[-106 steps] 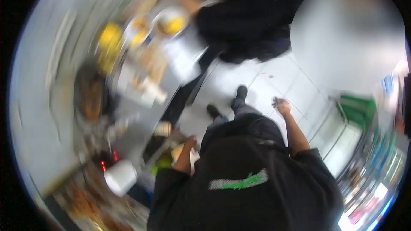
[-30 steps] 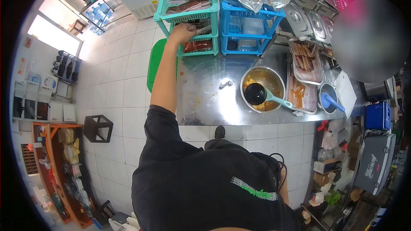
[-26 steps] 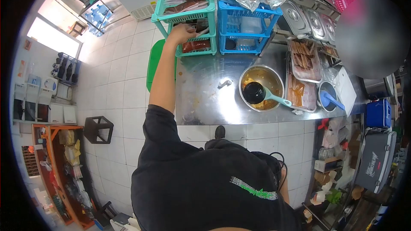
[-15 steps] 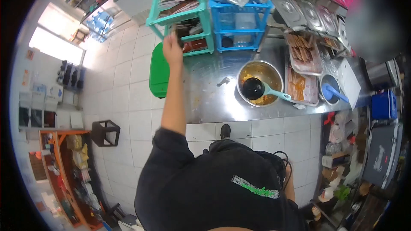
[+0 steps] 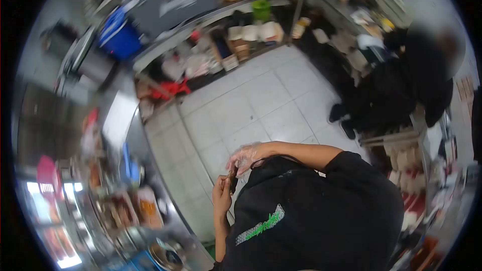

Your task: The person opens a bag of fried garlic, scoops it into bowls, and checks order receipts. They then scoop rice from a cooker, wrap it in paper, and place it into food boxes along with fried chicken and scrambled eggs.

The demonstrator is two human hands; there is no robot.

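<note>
In front of my belly, my left hand (image 5: 221, 198) is closed around a small dark brown and black object (image 5: 233, 181); blur hides its kind. My right hand (image 5: 244, 159) wears a see-through plastic glove. Its fingers are bent onto the upper end of the same object, just above my left hand. Both hands are over the tiled floor, apart from the steel table (image 5: 165, 193) at the left.
A white board (image 5: 119, 120) and a blue-handled utensil (image 5: 129, 163) are on the steel table, near trays of food. A blue cooler (image 5: 118, 35) and a large grey case (image 5: 173, 0) stand beyond. At the right, a person in black (image 5: 389, 85) is beside shelving.
The view has swung right, away from the racks and mixing bowl. My left hand has come back from the green rack to my body, and my gloved right hand has come into view.
</note>
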